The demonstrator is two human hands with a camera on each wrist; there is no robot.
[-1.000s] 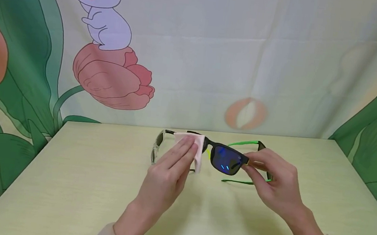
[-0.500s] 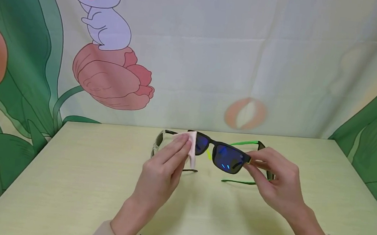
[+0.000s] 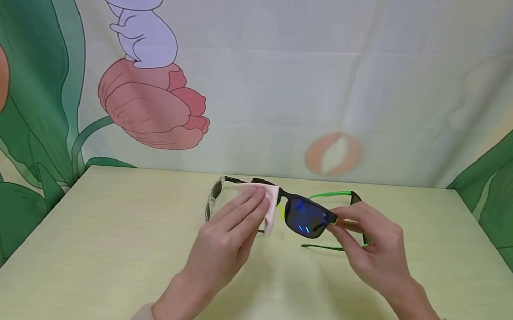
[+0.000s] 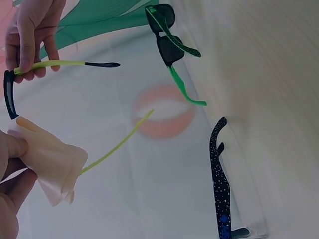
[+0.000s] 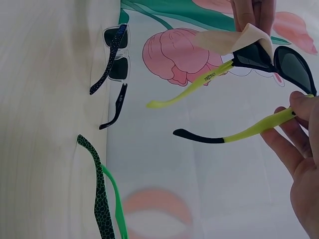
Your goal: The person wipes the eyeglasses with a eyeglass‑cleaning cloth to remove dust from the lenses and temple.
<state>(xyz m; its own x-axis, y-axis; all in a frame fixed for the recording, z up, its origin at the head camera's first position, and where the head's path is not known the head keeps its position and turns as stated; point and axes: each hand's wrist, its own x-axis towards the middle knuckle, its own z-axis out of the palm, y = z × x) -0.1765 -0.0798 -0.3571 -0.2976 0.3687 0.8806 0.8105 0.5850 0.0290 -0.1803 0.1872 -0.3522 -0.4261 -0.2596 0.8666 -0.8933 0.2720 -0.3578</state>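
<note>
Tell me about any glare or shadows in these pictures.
Head view: two bright streaks glare on the black sunglasses, and soft shadows fall across the table; left wrist: dimmer, greyer overall; right wrist: also dim, with no bright streaks on their lenses.

Pale yellowish table (image 3: 114, 244), and sitting toward the back there's some clear-framed sunglasses (image 5: 119, 68) on the left plus green-armed sunglasses (image 4: 170, 51) on the right, arms unfolded.

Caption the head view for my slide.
Left fingers hold pink cloth against one side of sunglasses gripped by right fingers; clear-framed pair and green-armed pair sit beyond.
</note>
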